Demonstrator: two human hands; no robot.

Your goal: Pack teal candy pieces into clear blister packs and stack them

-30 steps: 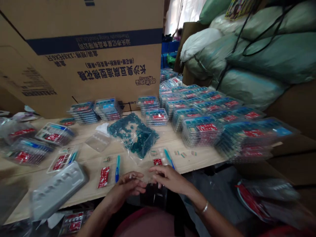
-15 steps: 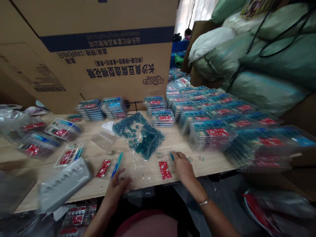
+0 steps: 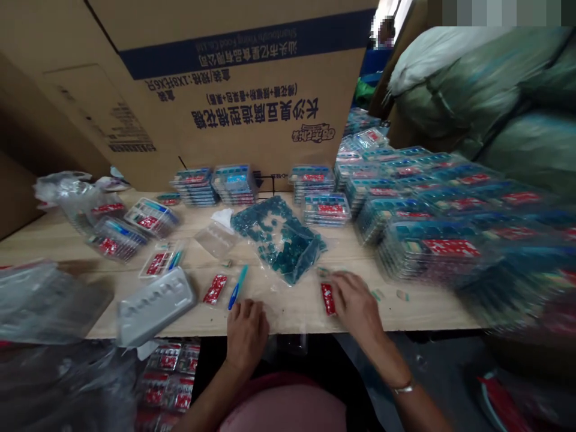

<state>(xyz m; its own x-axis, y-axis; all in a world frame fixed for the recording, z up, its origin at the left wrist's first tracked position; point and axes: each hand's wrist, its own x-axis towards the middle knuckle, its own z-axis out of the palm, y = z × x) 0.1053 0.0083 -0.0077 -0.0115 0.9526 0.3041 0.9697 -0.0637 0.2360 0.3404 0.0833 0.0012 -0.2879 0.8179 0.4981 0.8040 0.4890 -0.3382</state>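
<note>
My left hand (image 3: 246, 336) rests near the front edge of the wooden table (image 3: 288, 315), just below a blue-handled plastic tool (image 3: 237, 288), and shows nothing in its fingers. My right hand (image 3: 355, 306) is blurred, its fingertips beside a red printed card strip (image 3: 328, 299). Small teal pieces lie near those fingers. Another red strip (image 3: 215, 288) lies left of the blue tool. Behind them sits a clear bag of teal pieces (image 3: 279, 240). An empty clear blister tray (image 3: 216, 239) lies left of it.
Stacks of clear blister packs with red labels (image 3: 432, 246) cover the table's right and back. A grey moulded tray (image 3: 155, 306) lies front left. A large printed cardboard box (image 3: 234, 90) stands behind the table. Bulging green sacks (image 3: 472, 102) fill the right, and packs lie below the front edge.
The scene has slid right in view as my head turned left. My hands have moved apart from their position together one second ago, and my left hand has come down to the table.
</note>
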